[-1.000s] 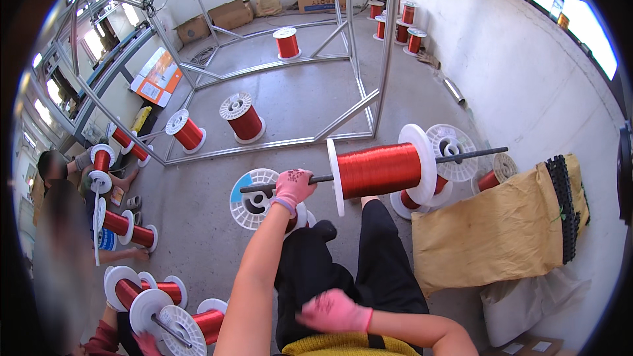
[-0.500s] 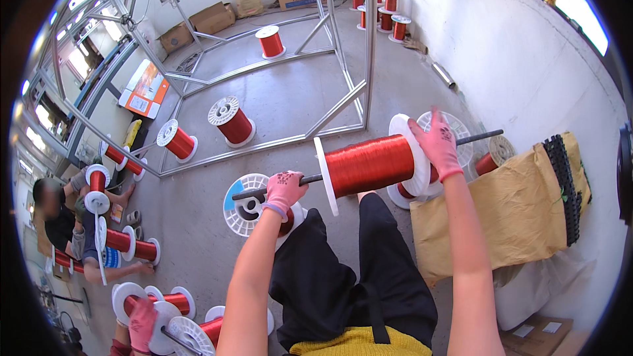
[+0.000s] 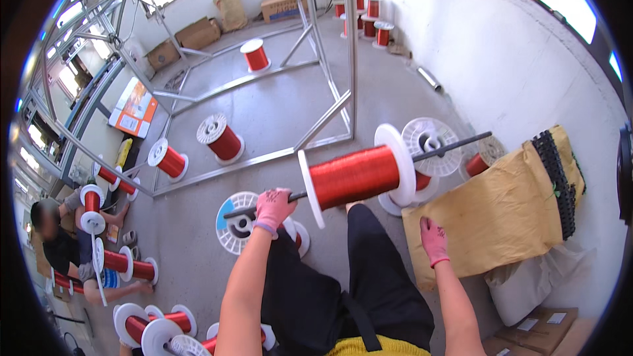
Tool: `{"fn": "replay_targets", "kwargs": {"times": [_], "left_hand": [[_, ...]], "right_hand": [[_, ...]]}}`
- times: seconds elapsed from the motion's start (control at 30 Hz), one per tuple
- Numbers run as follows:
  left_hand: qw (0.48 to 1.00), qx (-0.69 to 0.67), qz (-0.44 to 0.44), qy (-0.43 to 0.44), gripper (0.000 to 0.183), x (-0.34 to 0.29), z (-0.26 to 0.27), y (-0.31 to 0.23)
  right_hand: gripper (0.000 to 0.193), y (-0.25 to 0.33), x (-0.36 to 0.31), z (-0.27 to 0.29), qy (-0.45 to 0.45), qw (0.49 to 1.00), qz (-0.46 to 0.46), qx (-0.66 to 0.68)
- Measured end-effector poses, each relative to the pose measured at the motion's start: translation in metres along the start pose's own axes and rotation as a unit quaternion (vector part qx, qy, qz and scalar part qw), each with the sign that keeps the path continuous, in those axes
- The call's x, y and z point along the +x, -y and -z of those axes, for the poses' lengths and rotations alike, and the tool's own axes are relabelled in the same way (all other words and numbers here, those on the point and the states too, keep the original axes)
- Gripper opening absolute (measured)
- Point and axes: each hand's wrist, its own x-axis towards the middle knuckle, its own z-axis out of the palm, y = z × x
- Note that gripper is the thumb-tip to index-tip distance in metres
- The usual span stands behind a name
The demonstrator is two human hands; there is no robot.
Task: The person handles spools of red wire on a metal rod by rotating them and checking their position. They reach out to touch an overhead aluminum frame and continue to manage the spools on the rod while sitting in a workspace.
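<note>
A large spool of red wire with white flanges lies sideways in front of my knees, a black rod running through its core. The rod slants up to the right. My left hand, in a pink glove, is wrapped round the rod beside the left flange. My right hand, also gloved, is off the spool, fingers curled in over a tan sack; nothing shows in it. What bears the rod's right end cannot be told. Beneath the rod's left end stands another spool with a blue-marked flange.
A metal frame stands ahead, with several red spools in and around it. More spools are stacked by the far wall. At left a co-worker sits among spools. A white spool flange shows behind the rod.
My right hand has left the right flange and drawn back toward me, its fingers curling. My left hand still grips the rod. The co-worker's pink-gloved hand at lower left has gone from view.
</note>
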Motion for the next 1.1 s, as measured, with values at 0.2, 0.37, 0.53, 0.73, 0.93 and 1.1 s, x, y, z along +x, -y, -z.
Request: {"fn": "replay_targets", "kwargs": {"times": [0.2, 0.37, 0.53, 0.73, 0.93, 1.1], "left_hand": [[1.000, 0.009, 0.007, -0.026, 0.024, -0.002, 0.003, -0.011], [0.999, 0.008, -0.003, -0.035, 0.027, 0.001, -0.002, -0.009], [0.999, 0.015, -0.001, -0.031, 0.027, 0.001, -0.003, -0.005], [0.999, -0.015, -0.014, -0.032, 0.026, 0.001, -0.004, -0.002], [0.999, -0.039, -0.009, -0.013, 0.025, -0.001, -0.001, -0.003], [0.999, -0.037, -0.022, -0.026, 0.026, 0.002, -0.004, -0.002]], "right_hand": [[0.042, 0.104, 0.056, 0.129, -0.150, 0.926, 0.041, 0.345], [0.068, 0.172, 0.103, 0.153, -0.140, 0.948, 0.114, 0.262], [0.083, 0.216, 0.125, 0.166, -0.062, 0.991, 0.064, 0.097], [0.067, 0.209, 0.148, 0.142, 0.020, 0.999, 0.043, -0.006], [0.061, 0.198, 0.140, 0.136, 0.037, 0.998, 0.031, 0.041], [0.064, 0.199, 0.138, 0.140, 0.057, 0.995, 0.022, 0.082]]}}
